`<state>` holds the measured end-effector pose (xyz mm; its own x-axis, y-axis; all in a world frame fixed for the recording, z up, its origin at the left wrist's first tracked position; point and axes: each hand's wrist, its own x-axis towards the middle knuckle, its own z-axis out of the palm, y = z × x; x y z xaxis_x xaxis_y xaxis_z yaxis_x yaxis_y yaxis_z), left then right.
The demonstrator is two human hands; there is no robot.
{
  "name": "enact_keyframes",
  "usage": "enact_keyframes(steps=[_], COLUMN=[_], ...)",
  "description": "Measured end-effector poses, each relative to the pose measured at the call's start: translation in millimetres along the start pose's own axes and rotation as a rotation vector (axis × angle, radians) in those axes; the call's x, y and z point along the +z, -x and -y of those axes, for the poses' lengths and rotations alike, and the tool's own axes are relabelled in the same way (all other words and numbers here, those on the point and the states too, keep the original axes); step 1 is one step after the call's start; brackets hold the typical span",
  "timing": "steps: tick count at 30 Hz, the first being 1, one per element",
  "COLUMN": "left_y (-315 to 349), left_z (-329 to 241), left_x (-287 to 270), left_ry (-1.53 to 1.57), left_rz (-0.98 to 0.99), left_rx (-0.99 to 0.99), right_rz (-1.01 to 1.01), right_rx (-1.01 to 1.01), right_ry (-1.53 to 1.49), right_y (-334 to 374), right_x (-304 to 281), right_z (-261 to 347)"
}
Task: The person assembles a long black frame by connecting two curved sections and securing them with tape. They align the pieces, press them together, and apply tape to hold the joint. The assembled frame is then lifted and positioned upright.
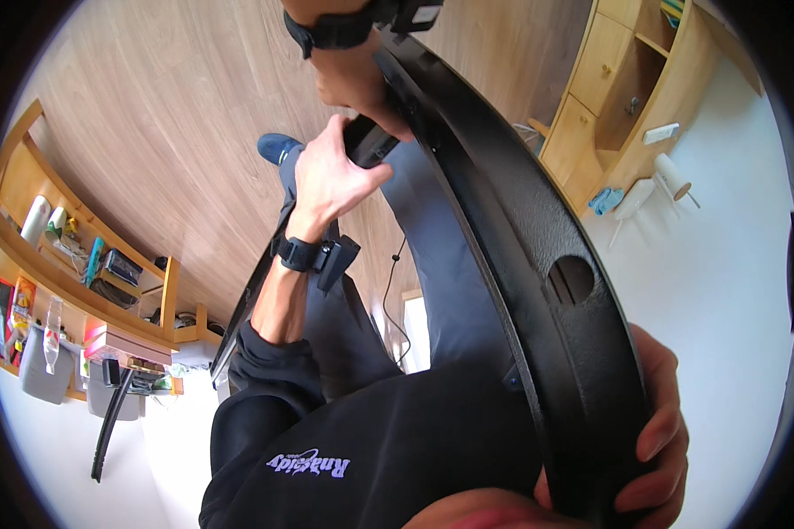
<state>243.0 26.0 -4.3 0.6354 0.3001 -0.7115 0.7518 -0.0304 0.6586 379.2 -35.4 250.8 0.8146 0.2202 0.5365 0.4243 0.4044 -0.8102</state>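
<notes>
A big curved black plastic panel (538,264) with a rough surface and an oval hole (572,279) runs from the top centre to the lower right. My right hand (657,441) wraps around its near end, fingers curled over the edge. My left hand (333,175), wearing a black wrist strap with a small box, is closed on a black part (368,141) at the panel's inner edge near its far end. Another person's hand (355,78), with a black watch band, grips the panel's far end from the top. A thin black strip (243,317) lies behind my left forearm.
My dark sweatshirt, grey trousers and a blue shoe (278,146) fill the middle over a wood floor. An open wooden shelf (106,282) with bottles and boxes stands at the left, with a black chair (110,414) below it. A wooden drawer cabinet (595,97) stands at the upper right.
</notes>
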Motion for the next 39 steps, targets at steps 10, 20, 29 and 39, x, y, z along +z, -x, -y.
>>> enact_keyframes(steps=[10, 20, 29, 39], left_y=[-1, 4, 10, 17], left_z=[-5, -9, -2, 1], left_x=[-5, -6, 7, 12], left_ry=[0.056, 0.059, 0.107, 0.089], left_rz=[0.076, 0.084, -0.103, -0.184], left_rx=[-0.086, -0.110, -0.017, 0.053], right_rz=[0.154, 0.507, 0.102, 0.995], right_rx=[-0.005, 0.865, 1.782, 1.021], right_ry=[-0.276, -0.161, -0.769, 0.433], right_y=[-10, 53, 237, 249], right_x=[-11, -104, -193, -152], right_z=[-8, -158, -279, -312])
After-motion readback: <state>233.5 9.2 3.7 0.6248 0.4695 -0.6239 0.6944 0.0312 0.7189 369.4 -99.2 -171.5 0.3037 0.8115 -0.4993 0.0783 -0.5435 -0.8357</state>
